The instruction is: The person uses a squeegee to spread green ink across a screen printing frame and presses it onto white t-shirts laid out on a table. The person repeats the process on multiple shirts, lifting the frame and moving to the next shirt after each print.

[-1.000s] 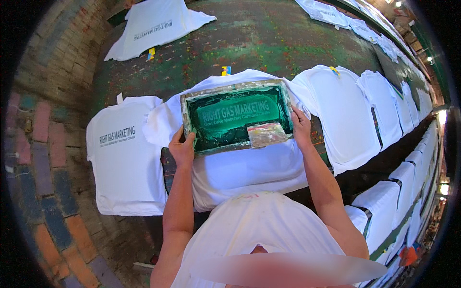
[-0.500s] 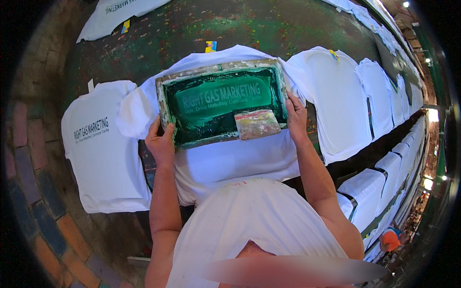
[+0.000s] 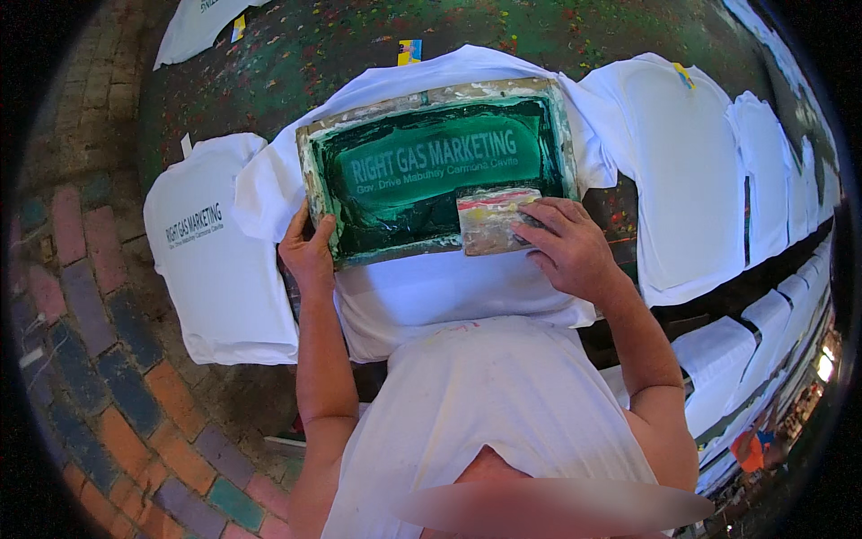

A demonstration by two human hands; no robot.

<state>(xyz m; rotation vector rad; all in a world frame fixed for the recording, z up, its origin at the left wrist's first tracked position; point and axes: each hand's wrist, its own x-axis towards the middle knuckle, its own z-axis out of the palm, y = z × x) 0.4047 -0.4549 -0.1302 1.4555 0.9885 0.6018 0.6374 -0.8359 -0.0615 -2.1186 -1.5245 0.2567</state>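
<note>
Squeegee (image 3: 489, 226) lies at the fingertips of our right hand (image 3: 575, 247), which touch its right end; whether they grasp it, we cannot tell. Our left hand (image 3: 310, 251) grips the left rail of the screen frame (image 3: 435, 101), thumb toward the inside. Between our hands spreads its green mesh (image 3: 435, 139), with a white shirt (image 3: 449, 292) beneath. Left of our left grip lies a printed shirt (image 3: 229, 296); beyond our right hand, a plain garment (image 3: 687, 198).
</note>
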